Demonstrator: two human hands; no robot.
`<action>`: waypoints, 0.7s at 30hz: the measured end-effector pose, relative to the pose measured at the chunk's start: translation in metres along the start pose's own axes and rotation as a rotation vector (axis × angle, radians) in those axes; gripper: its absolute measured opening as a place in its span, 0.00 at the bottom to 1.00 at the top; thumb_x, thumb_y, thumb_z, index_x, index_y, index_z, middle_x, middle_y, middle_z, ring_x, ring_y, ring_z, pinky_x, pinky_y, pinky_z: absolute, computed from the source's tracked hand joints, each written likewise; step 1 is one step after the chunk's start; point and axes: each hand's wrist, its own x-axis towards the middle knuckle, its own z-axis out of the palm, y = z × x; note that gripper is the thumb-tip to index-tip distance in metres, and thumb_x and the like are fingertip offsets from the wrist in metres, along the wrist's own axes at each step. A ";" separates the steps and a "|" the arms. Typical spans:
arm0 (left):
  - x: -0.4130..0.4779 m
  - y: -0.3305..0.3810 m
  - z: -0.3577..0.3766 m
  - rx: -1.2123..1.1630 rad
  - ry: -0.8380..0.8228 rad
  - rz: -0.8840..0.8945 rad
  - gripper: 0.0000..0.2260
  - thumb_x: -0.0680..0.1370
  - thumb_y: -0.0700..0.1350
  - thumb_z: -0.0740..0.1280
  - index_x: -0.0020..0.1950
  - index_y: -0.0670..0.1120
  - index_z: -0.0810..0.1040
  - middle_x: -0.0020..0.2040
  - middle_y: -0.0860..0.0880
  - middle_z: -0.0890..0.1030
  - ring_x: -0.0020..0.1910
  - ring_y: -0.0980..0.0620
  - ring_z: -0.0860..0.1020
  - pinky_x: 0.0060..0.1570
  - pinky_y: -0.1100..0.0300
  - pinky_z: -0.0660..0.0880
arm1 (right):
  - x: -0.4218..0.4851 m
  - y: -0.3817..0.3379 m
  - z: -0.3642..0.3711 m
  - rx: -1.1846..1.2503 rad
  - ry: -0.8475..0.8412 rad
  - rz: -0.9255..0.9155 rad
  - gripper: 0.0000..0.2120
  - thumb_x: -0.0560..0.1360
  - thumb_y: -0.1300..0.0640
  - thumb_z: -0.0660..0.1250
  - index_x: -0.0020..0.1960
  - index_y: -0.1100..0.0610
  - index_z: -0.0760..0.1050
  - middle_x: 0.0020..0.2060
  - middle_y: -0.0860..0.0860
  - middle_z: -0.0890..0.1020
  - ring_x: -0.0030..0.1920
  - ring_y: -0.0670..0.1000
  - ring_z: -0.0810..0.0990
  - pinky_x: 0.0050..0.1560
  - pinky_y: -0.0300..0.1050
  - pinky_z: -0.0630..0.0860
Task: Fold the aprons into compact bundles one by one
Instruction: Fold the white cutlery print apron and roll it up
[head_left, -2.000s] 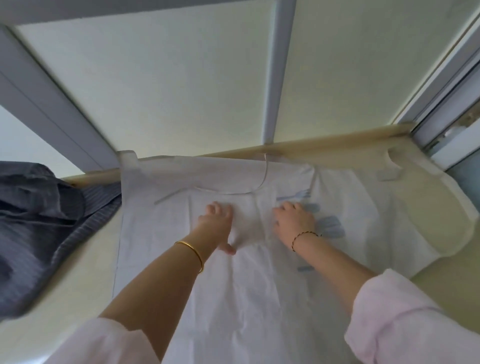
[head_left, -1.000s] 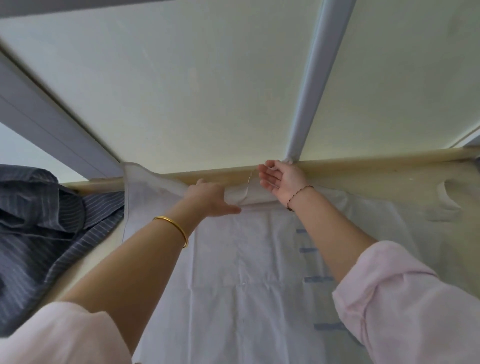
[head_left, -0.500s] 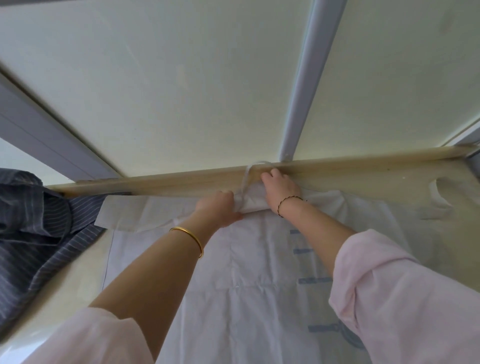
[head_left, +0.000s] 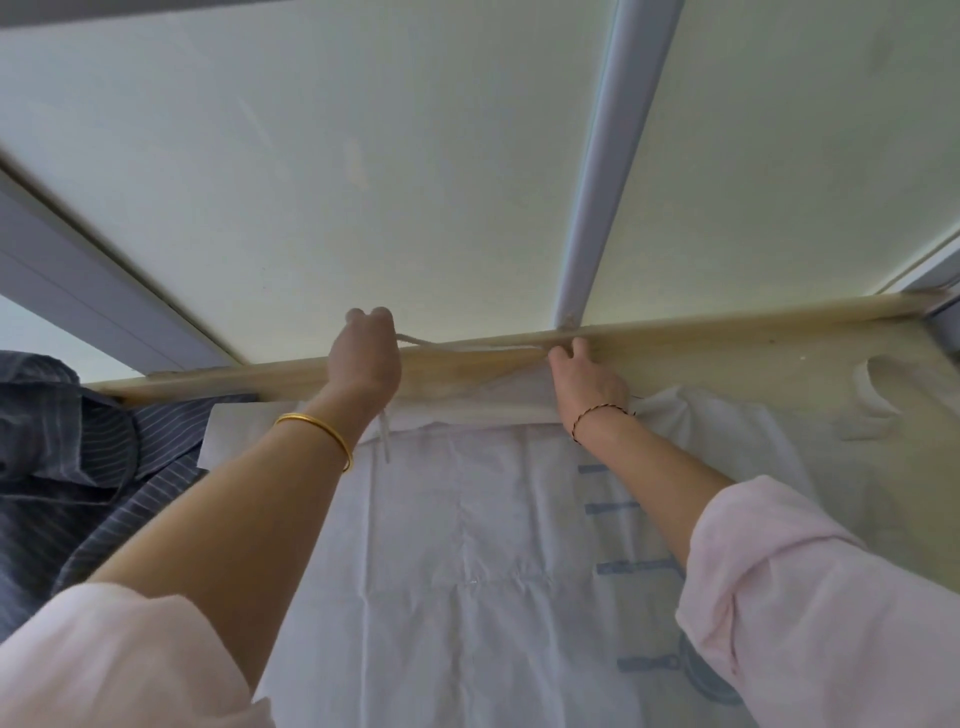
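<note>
Left hand (head_left: 363, 353) fisted on white apron (head_left: 467, 519) strap (head_left: 415, 340); right hand (head_left: 587, 379) pinching strap's far end; fingertips partly hidden.

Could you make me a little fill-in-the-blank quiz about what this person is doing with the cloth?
1. The left hand pulls a white ____ taut above the white apron.
2. The gold bangle sits on the ____ wrist.
3. The cloth heaped at the far left is dark with thin ____.

Missing words: string; left; stripes

1 white apron (head_left: 467, 545), 1 grey striped garment (head_left: 67, 467), 2 hands: left hand (head_left: 363, 358), right hand (head_left: 587, 384); 2 bracelets, 2 pink sleeves.
</note>
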 end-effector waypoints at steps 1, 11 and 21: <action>-0.002 -0.001 0.003 0.036 -0.002 0.043 0.12 0.75 0.28 0.54 0.54 0.38 0.70 0.52 0.38 0.70 0.37 0.41 0.71 0.37 0.51 0.71 | 0.000 -0.001 0.001 -0.023 0.026 -0.025 0.19 0.72 0.73 0.59 0.60 0.59 0.64 0.57 0.58 0.67 0.34 0.56 0.71 0.35 0.47 0.68; -0.017 -0.017 0.034 0.146 -0.376 0.144 0.19 0.78 0.56 0.62 0.60 0.43 0.74 0.58 0.43 0.74 0.58 0.41 0.74 0.51 0.51 0.72 | 0.001 0.004 0.011 0.017 0.045 -0.012 0.14 0.76 0.67 0.55 0.59 0.56 0.67 0.53 0.57 0.70 0.40 0.57 0.73 0.37 0.46 0.66; 0.002 -0.021 0.004 0.234 -0.565 0.071 0.12 0.71 0.47 0.65 0.53 0.47 0.73 0.48 0.48 0.77 0.49 0.45 0.76 0.52 0.54 0.74 | 0.011 0.017 -0.012 0.132 0.202 0.244 0.12 0.78 0.68 0.57 0.60 0.62 0.69 0.60 0.59 0.71 0.50 0.63 0.78 0.40 0.48 0.67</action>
